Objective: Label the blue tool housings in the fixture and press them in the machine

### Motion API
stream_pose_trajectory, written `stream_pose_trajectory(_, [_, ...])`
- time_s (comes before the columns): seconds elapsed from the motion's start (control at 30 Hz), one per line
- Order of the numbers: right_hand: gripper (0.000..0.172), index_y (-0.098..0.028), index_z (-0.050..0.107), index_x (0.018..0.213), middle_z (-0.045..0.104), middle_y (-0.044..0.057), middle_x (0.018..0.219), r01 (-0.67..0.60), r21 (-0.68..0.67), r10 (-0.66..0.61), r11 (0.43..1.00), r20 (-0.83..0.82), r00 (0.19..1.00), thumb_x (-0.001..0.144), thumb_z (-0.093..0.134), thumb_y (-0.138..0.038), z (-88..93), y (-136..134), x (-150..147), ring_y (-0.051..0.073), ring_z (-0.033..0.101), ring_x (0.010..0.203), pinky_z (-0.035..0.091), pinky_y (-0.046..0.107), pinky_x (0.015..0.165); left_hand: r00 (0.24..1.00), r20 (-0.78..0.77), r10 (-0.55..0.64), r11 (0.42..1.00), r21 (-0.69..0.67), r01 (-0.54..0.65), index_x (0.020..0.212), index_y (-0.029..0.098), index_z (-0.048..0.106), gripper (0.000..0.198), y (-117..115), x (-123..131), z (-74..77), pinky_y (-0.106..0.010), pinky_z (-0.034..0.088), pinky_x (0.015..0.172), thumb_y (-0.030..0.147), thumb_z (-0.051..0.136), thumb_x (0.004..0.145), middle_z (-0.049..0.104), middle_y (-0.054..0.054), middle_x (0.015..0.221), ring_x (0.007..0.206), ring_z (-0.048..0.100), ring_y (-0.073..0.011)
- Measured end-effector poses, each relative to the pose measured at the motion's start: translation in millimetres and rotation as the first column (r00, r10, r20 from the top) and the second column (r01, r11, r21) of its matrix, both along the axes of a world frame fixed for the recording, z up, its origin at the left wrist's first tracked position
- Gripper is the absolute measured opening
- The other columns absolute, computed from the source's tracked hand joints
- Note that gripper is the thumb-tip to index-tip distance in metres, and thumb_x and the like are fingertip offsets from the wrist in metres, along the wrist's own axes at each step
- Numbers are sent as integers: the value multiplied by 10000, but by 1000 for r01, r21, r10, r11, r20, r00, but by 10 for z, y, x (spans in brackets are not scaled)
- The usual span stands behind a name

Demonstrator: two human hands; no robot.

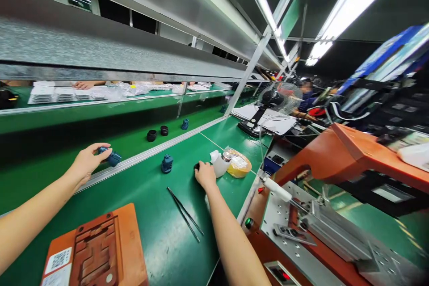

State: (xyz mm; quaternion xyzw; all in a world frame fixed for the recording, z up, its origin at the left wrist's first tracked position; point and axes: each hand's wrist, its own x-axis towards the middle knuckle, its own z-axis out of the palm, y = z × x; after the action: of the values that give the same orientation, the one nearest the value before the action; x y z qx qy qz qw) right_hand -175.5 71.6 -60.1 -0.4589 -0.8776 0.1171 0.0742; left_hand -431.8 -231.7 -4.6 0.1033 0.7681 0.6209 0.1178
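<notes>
At the left, my left hand [87,163] grips a dark blue part [113,157] above the metal strip along the green bench [154,232]. My right hand [205,175] has its fingers round a small black piece [196,166], mostly hidden, beside a white bottle [221,165]. Between my hands another blue part [166,164] stands on the bench. Black tweezers [184,214] lie nearer to me, and an orange fixture block [125,237] with a recessed pattern sits at the lower left.
Two black rings [152,135] and a blue part [185,124] stand behind the metal strip. A yellow tape roll [239,165] is right of the bottle. Further back is a fan [264,103]; an orange machine [335,156] fills the right. A person's hand [85,85] shows beyond the shelf.
</notes>
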Motion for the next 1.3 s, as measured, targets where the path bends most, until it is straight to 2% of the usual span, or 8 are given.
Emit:
stream_pose_trajectory(0.17, [333,-49,640,1205,609,271,1224,-73,7,73,997,-133,988,917,595,-211,205,-137,59,372,552,1197,450,468,979,952,284,-115,957,290,29,944,138,718,120,-495,608,252,-286,621,821,81,634,880,724,-99,1007,901,719,-176])
stream_pose_trajectory(0.3, [387,-164,606,1293,606,142,1307,-309,9,290,951,-374,881,945,605,-331,399,-850,123,248,582,1170,502,336,955,912,369,-177,909,416,8,941,114,749,180,-749,1195,410,-265,628,837,62,577,924,735,-132,1036,904,734,-175])
stream_pose_trajectory(0.43, [373,-253,623,1265,664,69,1188,-728,18,412,685,-834,367,898,667,-299,568,-1867,274,201,645,970,564,322,814,884,413,-217,875,484,-12,959,101,751,220,-904,1736,485,-283,628,870,39,542,939,740,-143,1040,917,744,-186])
stream_pose_trajectory(0.53, [348,-262,652,1213,672,62,1148,-792,98,390,602,-902,184,874,717,-297,663,-2352,389,223,628,1031,555,371,882,863,467,-195,833,543,-105,958,112,750,238,-986,2046,530,-263,635,841,12,536,932,741,-121,1004,880,749,-169])
stream_pose_trajectory(0.8, [371,-263,636,1228,644,73,1161,-824,161,385,543,-920,74,889,740,-375,731,-2554,598,219,611,1066,540,375,919,867,479,-135,783,588,-203,964,138,740,195,-1123,2567,558,-255,630,847,51,569,925,719,-100,1071,964,726,-181])
stream_pose_trajectory(0.97, [557,-244,593,1197,649,63,1038,-832,265,514,488,-858,28,847,670,-670,591,-2590,640,209,647,929,571,339,803,898,423,-122,820,552,-149,990,236,682,236,-1113,2813,452,-228,598,632,426,737,862,682,-10,939,782,674,-151])
stream_pose_trajectory(1.17, [442,-200,525,1217,654,76,870,-657,523,696,542,-718,2,1004,443,-579,487,-2748,679,227,650,749,559,348,664,914,363,184,877,360,-319,959,305,611,475,-971,3068,324,-160,434,471,665,775,696,598,59,896,640,537,-97])
stream_pose_trajectory(1.3, [372,-209,505,1184,634,78,907,-691,355,534,629,-844,53,1003,420,-522,371,-2927,668,223,652,786,558,352,696,937,78,342,858,381,-345,972,316,556,375,-959,3087,226,-220,507,676,651,652,832,604,33,996,824,593,-152])
